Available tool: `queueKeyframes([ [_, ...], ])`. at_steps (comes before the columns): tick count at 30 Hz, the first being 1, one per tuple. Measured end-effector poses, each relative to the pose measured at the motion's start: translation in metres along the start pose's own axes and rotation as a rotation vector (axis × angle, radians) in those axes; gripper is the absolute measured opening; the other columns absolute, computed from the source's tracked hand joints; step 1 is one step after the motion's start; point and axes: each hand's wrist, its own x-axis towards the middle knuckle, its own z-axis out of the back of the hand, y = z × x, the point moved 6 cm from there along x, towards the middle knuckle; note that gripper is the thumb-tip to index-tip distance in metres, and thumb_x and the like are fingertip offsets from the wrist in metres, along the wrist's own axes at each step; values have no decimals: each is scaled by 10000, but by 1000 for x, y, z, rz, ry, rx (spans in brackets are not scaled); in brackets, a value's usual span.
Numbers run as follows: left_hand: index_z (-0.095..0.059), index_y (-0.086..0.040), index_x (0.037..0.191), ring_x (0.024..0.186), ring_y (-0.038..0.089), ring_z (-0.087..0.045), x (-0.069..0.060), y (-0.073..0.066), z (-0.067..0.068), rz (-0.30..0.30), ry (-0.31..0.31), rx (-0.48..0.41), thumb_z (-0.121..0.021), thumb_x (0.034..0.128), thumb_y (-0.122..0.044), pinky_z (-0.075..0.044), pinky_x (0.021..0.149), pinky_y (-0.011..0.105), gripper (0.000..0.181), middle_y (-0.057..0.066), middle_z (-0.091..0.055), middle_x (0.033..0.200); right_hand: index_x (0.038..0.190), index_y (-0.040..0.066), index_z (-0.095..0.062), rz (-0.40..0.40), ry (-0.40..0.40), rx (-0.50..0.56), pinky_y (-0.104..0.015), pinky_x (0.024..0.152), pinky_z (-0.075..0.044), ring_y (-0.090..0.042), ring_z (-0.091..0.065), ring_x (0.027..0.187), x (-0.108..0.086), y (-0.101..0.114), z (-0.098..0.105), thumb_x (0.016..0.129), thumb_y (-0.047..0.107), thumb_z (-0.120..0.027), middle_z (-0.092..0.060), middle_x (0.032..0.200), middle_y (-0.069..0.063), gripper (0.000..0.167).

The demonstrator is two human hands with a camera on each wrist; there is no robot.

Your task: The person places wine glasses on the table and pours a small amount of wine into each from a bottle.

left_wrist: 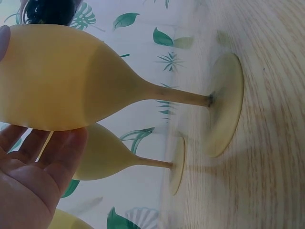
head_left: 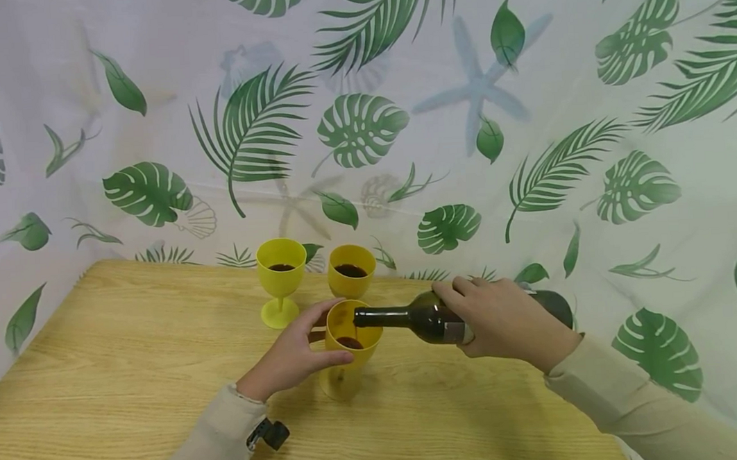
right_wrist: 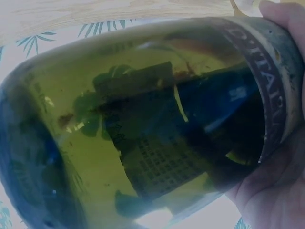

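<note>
My left hand (head_left: 296,352) holds the bowl of a yellow-orange goblet (head_left: 370,353), thumb on the near side and fingers behind. The left wrist view shows the goblet's foot (left_wrist: 228,105) on the table. Dark red liquid (head_left: 351,343) lies inside its bowl. A dark green glass wine bottle (head_left: 432,322) is in the grip of my right hand (head_left: 504,320), lying nearly level with its mouth over the goblet's rim. A thin dark stream falls from the mouth. In the right wrist view, liquid and a back label show through the bottle (right_wrist: 157,124).
Behind the held goblet stand a bright yellow goblet (head_left: 281,280) and an orange-yellow goblet (head_left: 351,255), each with dark liquid. The wood-grain table (head_left: 131,353) backs onto a leaf-print curtain (head_left: 366,188). A small black device (head_left: 269,434) sits at the left cuff.
</note>
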Motion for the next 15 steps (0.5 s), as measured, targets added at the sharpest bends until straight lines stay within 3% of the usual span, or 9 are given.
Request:
queueKeyframes([
  [15, -426, -230, 1554, 1329, 260, -526, 0, 2, 0, 1, 5, 5, -852, 878, -328, -443, 1145, 489, 805, 10, -495, 1516, 1289, 124, -551, 3, 4, -9, -279, 468, -433, -132, -549, 690, 0, 1, 1, 627, 375, -937, -569, 892, 19, 807],
])
